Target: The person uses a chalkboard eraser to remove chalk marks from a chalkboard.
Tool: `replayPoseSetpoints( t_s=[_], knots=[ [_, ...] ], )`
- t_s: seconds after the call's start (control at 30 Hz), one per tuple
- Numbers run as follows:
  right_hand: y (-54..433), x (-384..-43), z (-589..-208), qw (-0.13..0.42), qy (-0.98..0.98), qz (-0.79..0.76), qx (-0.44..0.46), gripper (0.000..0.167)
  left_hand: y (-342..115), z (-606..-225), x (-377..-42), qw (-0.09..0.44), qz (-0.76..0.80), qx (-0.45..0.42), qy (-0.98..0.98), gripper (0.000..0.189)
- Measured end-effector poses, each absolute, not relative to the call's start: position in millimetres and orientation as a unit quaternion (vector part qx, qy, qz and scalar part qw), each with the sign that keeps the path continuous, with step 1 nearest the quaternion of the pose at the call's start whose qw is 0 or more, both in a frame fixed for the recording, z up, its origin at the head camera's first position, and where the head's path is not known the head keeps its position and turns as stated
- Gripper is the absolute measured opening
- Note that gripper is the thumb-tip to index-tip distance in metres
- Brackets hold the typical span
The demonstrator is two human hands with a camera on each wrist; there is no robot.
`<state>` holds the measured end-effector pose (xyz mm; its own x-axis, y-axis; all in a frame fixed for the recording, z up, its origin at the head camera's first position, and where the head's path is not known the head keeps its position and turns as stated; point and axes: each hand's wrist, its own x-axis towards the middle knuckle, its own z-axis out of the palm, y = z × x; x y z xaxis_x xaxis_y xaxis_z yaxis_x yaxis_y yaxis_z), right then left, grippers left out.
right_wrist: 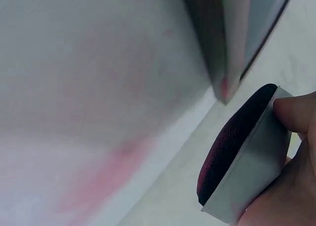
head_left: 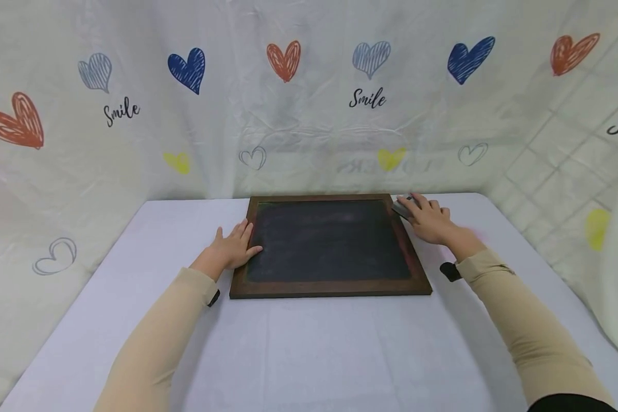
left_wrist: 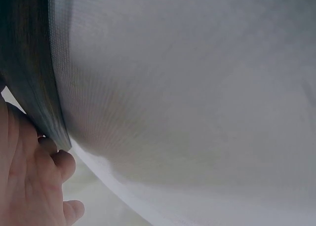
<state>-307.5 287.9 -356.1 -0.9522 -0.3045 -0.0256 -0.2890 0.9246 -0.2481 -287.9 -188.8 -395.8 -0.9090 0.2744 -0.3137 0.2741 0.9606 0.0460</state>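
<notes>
A framed chalkboard (head_left: 329, 243) lies on the table, its dark surface faintly smudged and its brown wooden frame (head_left: 329, 288) tinged reddish at the sides. On the left side of that frame rests my left hand (head_left: 230, 249), fingers spread and thumb reaching over the edge. My right hand (head_left: 430, 221) grips a chalkboard eraser (right_wrist: 249, 154) at the upper right corner of the board. The right wrist view shows the eraser's grey back held by thumb and fingers, its dark padded face turned toward the board's side and tinted pink.
A white cloth (head_left: 319, 349) covers the table. Pink chalk dust (right_wrist: 111, 179) stains it to the right of the board. Behind and around the table hangs a pale curtain (head_left: 319, 114) printed with hearts and the word Smile.
</notes>
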Motion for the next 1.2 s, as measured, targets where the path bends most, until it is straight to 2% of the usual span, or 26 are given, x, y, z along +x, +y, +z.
replayPoseSetpoints(
  t_s=[0.47,0.9,1.2],
  knots=[
    [348.1,-311.2,-373.8,0.009,0.983,-0.171,-0.066,0.061,-188.4,-393.7,-287.5,0.157,-0.004,0.142,0.977,0.081],
    [353.3,-305.6,-391.8,0.067,0.982,-0.176,-0.007,0.060,-195.7,-394.7,-284.7,0.157,0.001,0.142,0.977,0.079],
    [353.8,-302.6,-390.0,0.074,0.982,-0.171,-0.002,0.065,-193.2,-395.4,-284.8,0.153,-0.003,0.147,0.977,0.080]
  ],
)
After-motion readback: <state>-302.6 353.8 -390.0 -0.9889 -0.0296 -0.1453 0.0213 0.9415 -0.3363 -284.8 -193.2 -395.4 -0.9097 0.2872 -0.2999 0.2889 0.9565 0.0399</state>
